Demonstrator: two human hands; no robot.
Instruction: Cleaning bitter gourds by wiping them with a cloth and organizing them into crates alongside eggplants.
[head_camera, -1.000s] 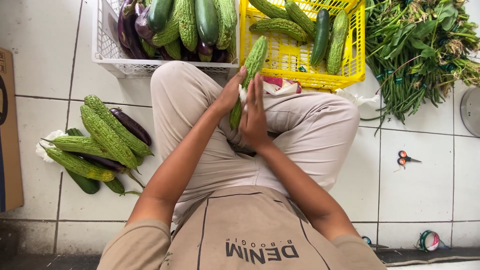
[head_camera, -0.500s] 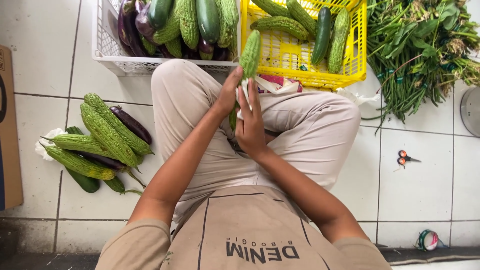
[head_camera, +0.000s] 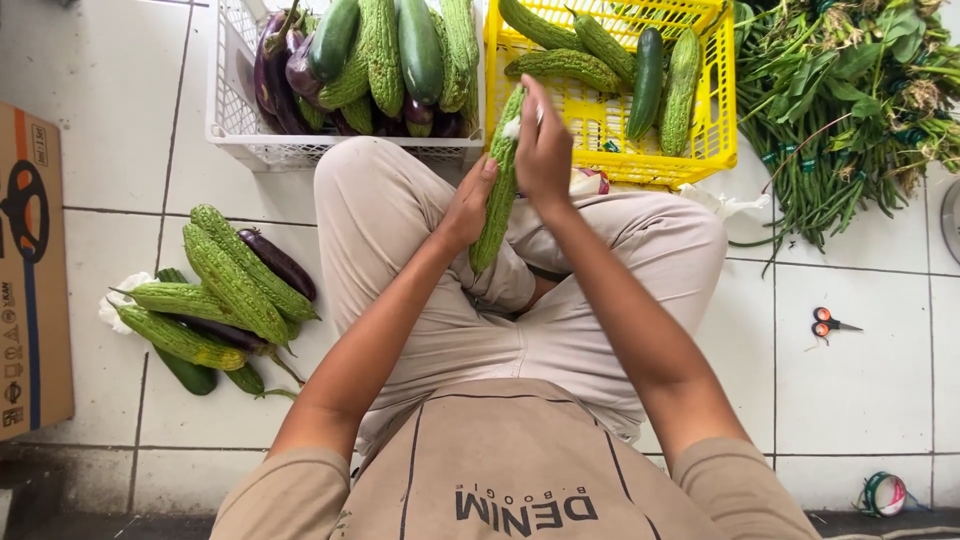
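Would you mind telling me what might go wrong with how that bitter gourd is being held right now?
The bitter gourd is gripped low by the left hand and high by the right hand, so it might slip onto the lap. It also stands near the yellow crate rim and could knock it.

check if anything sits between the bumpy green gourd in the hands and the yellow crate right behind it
Nothing visible does. The long bumpy green bitter gourd is gripped by the left hand and right hand, its tip already at the near rim of the yellow plastic crate.
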